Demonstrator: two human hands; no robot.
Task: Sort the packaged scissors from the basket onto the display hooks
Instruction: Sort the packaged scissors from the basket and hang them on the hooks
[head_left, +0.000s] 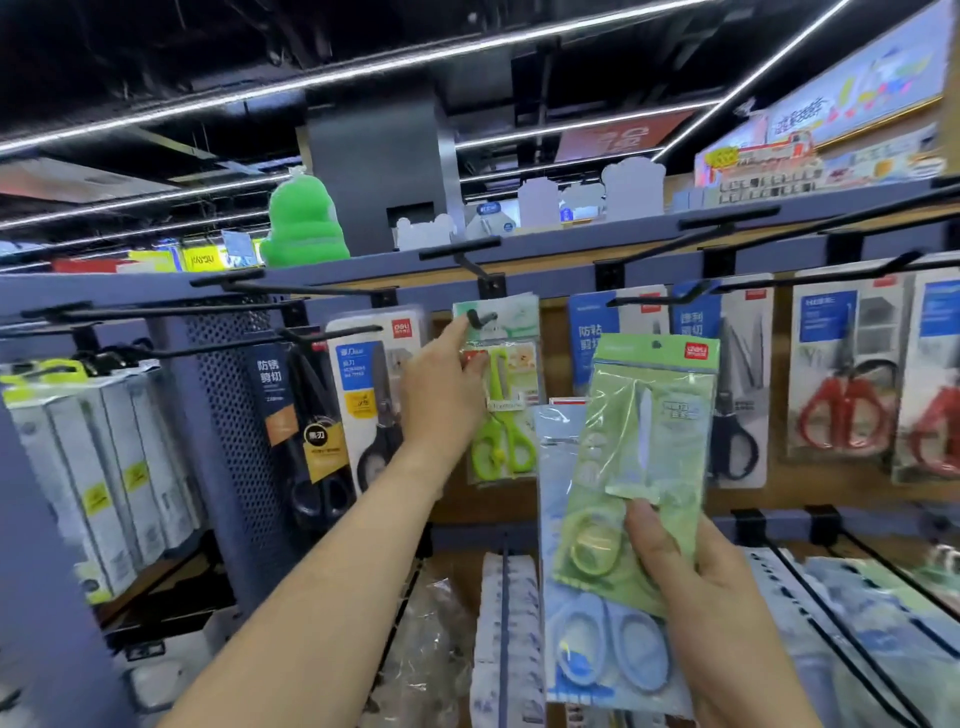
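Right now the left hand (441, 384) is up at the top row of the display rack (363, 280), index finger stretched to the upturned tip of a hook (475, 317) and thumb laid on the lime scissors pack (501, 405) hanging there. Whether it actually pinches that card or only steadies it, I cannot tell. The right hand (711, 587) is lower and nearer, thumb pressed on the face of a green pack (649, 441) with the fingers curled behind. A blue pack (587, 623) is fanned out underneath it in the same grip. So two of the task's packs are in hand, not yet hung. The basket is out of sight.

On either side of the hook hang a black-handled pack (379, 395) and, further toward the rack's right edge, a red-handled pack (841, 374).

What worries me is the right-hand grip. Two slick plastic sleeves under one thumb could slide apart, and the blue one would drop toward the lower rows. The hook tip turns upward, so a hang hole brought in crooked may snag or tear. The green pack also differs from the lime one, so hanging it here could be a mis-sort.
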